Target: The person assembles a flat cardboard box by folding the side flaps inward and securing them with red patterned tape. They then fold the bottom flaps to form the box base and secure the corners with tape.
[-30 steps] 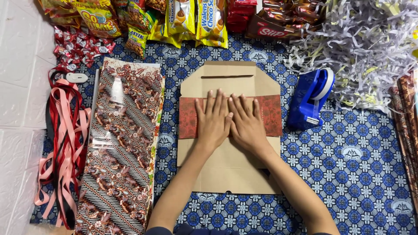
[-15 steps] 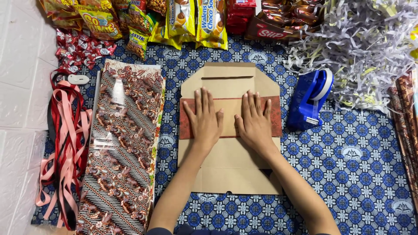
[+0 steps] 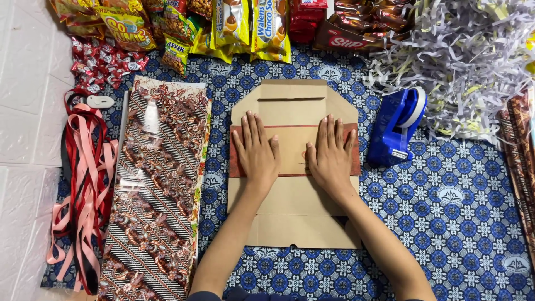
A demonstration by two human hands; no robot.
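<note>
Left hand: the left hand (image 3: 257, 151) lies flat, fingers spread, palm down on the left half of the red band (image 3: 293, 132); it grasps nothing.
Right hand: the right hand (image 3: 332, 156) lies flat in the same way on the right half of the band, open and empty, apart from the left hand.
Cardboard: the flattened brown cardboard box (image 3: 295, 209) lies in the middle of the blue patterned cloth (image 3: 446, 223), flaps out at top and bottom.
Step in hand: pressing and smoothing the band down onto the cardboard, judging by both palms bearing on it.
Next move calls for: even pressure out toward the band's ends, the card kept from sliding.
Nearby: a blue tape dispenser (image 3: 397, 127) just right of the box, a batik-patterned wrapping sheet (image 3: 156, 195) to the left, red and pink ribbons (image 3: 83, 189) beyond it, shredded paper (image 3: 462, 61) at upper right, snack packets (image 3: 223, 25) along the top.
</note>
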